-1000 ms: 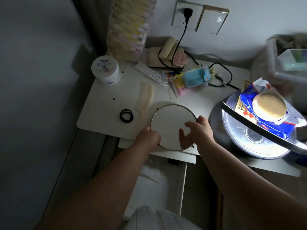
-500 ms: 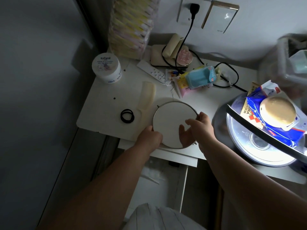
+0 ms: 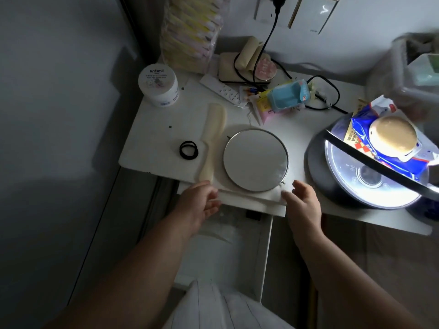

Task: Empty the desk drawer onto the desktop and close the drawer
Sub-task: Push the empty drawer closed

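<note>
Dim corner, white desktop (image 3: 154,148) lit from the lamp side, and it's already crowded. Round mirror (image 3: 255,160) lies flat on the desk just beyond both hands, with the cream comb (image 3: 212,141) touching its far-left side and the black hair ties (image 3: 188,150) further out past the left hand. Left hand (image 3: 198,203) hangs at the desk's front edge, fingers loosely curled and holding nothing; right hand (image 3: 303,200) sits level with it on the other side of the mirror, fingers spread, also empty. Neither hand touches the mirror.

Below the wrists the drawer (image 3: 228,250) stands pulled open. Its floor looks mostly bare, though something pale, perhaps a clear plastic bag (image 3: 223,230), seems to lie near its back just under the left palm; the light is too poor to be sure.

So the score, as I read it: the mirror is delivered, most of the emptying looks done. Left to do: check and lift out whatever that pale thing is, then push the drawer shut.
</note>
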`<act>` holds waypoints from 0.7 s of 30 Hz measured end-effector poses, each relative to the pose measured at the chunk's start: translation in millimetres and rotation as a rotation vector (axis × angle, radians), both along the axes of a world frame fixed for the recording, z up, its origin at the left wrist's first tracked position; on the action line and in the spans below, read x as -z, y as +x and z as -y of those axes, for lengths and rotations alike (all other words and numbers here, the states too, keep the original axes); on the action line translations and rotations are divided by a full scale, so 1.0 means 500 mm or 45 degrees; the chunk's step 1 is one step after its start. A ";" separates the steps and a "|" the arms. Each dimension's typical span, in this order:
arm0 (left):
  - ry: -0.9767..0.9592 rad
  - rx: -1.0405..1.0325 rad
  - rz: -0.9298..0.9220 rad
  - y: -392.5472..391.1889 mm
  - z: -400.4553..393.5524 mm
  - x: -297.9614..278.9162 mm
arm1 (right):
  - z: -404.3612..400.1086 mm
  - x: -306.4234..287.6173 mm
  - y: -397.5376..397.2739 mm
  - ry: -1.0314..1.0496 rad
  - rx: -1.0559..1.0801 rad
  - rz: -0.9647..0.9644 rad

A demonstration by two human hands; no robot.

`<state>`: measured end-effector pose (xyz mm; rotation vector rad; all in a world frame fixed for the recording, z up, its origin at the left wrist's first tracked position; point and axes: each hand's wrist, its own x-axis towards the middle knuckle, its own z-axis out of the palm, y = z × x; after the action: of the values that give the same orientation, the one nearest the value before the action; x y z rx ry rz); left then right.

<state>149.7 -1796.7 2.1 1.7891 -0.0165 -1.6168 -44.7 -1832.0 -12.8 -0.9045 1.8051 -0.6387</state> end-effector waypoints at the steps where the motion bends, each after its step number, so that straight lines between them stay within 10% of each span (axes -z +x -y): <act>1: 0.042 -0.003 0.029 0.008 -0.024 -0.001 | -0.030 0.000 -0.004 0.018 0.024 0.002; 21: 0.512 -0.247 -0.111 0.059 -0.336 0.115 | -0.392 0.077 0.022 0.815 0.568 0.377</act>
<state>179.3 -1628.7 -55.2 1.9397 0.5404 -1.6356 -33.6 -1635.9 -51.2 0.0243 1.7779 -0.3897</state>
